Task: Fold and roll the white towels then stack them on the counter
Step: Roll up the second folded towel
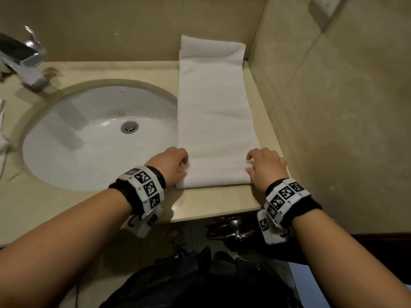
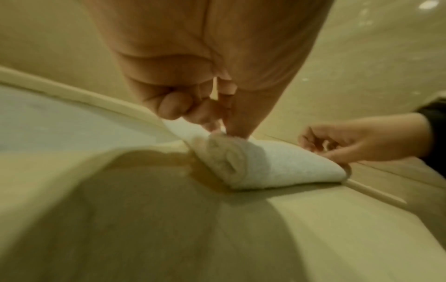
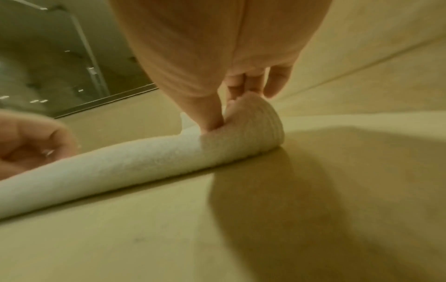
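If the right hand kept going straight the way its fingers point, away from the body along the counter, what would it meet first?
Likely just more of the white towel: the right hand grips its rolled near end, and the flat strip runs ahead to the back wall. Depth there is unclear.

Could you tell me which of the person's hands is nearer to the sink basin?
Left. The left hand grips the towel's near-left corner beside the sink; the right hand grips the opposite corner, farther away.
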The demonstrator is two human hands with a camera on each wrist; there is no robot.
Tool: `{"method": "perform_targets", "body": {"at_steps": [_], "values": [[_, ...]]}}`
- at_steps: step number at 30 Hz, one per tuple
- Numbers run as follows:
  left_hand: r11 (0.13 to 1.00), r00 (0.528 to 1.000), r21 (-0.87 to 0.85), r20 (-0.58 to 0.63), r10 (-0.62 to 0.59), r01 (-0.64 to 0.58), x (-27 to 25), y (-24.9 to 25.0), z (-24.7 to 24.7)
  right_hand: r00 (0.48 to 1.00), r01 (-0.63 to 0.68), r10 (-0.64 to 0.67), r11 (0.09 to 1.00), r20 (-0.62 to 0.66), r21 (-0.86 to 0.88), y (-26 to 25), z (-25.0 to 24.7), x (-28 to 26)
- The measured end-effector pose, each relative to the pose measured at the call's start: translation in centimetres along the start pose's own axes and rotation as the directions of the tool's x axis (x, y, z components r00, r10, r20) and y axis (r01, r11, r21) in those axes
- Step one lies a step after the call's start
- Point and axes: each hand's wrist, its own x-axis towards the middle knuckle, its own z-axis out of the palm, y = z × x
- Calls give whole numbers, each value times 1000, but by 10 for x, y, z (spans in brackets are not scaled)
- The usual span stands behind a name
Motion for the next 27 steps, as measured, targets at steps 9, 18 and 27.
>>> {"method": "perform_targets", "body": {"at_steps": [9,18,27], "values": [[856,939,385,119,324,-344,-3,7,10,933,352,-344,934,107,-59,5,2,-14],[997,996,25,49,76,-77,25,-1,-12,997,37,-50,977,59,208,3,-12,20],[970,984,190,-65,165,-150,51,1,-19,948,319,-319,948,1,3,-12,-9,38]]}}
